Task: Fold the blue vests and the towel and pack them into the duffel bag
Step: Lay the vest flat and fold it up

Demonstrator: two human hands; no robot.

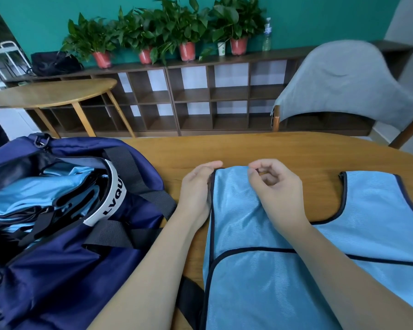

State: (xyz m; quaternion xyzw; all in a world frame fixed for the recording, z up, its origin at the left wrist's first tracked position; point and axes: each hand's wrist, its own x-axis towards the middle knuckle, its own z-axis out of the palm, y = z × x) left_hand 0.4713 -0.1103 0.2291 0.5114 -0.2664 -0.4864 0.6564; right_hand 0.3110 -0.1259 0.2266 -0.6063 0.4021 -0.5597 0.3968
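Observation:
A light blue vest [260,270] with dark trim lies flat on the wooden table [296,148] in front of me. My left hand [196,194] lies with straight fingers along the outer edge of the vest's left shoulder strap. My right hand [275,194] has curled fingers and pinches the top edge of that same strap. To the left stands the open navy duffel bag [81,270], with folded blue vests [34,194] inside. The grey towel [343,79] hangs over a chair back beyond the table.
The bag's black straps [119,232] lie across its side next to my left forearm. A second wooden table [45,94] stands at the back left. A low shelf [196,101] with potted plants [186,32] runs along the green wall.

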